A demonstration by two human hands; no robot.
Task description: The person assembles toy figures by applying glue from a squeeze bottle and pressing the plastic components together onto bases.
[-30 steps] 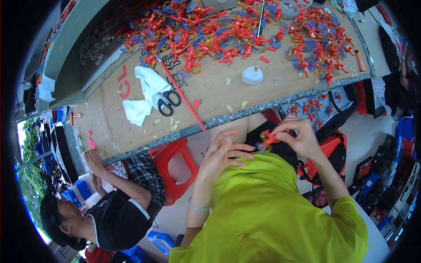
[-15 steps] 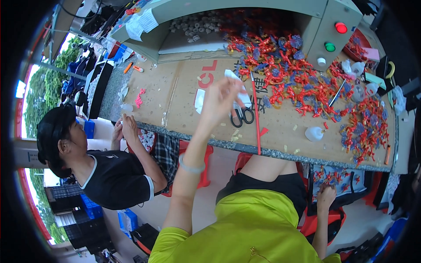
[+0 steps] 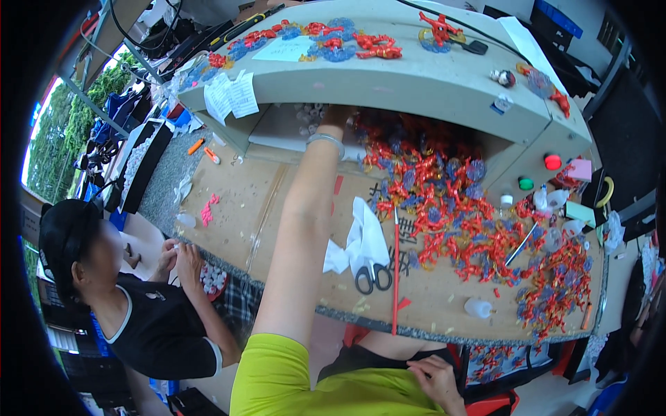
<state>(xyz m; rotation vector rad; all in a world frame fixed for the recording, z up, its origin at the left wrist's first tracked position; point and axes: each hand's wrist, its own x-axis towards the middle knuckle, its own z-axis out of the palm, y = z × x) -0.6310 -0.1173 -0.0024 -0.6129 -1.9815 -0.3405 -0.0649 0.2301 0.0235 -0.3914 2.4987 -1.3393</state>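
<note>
Gripping or not with either hand, cannot tell, extends left hand (image 3: 339, 114) into the grey cabinet (image 3: 430, 100), between white pieces (image 3: 306, 125) inside it and red figures (image 3: 420, 187) spreading from its opening, with right hand (image 3: 436, 378) loosely curled well in front.

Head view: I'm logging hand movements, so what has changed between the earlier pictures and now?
The left hand has reached forward into the grey booth. The right hand, first holding a red figure, went out right and has come back in; no figure shows in it. The scissors, red rod and white bottle stayed put.
</note>
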